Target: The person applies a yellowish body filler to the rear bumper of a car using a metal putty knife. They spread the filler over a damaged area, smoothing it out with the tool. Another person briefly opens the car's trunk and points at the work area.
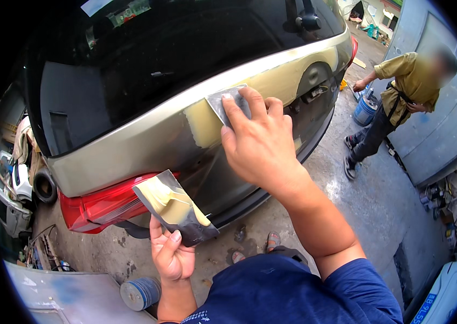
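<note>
My right hand (258, 140) presses a thin grey spreader blade (227, 102) flat against the rear hatch of a beige car (147, 146), at the edge of a pale yellow filler patch (204, 124). My left hand (171, 256) holds a dark rectangular board (177, 208) loaded with the same pale yellow filler, raised in front of the red tail light (98, 208). More yellow filler runs along the hatch toward the handle recess (315, 83). The dark rear window (174, 59) fills the upper part of the view.
A person in an olive shirt (401, 92) stands at the right beside a blue bucket (365, 109) and a grey metal door (444, 124). A round tin (139, 292) lies on the concrete floor by my feet. Car parts and clutter sit at the left.
</note>
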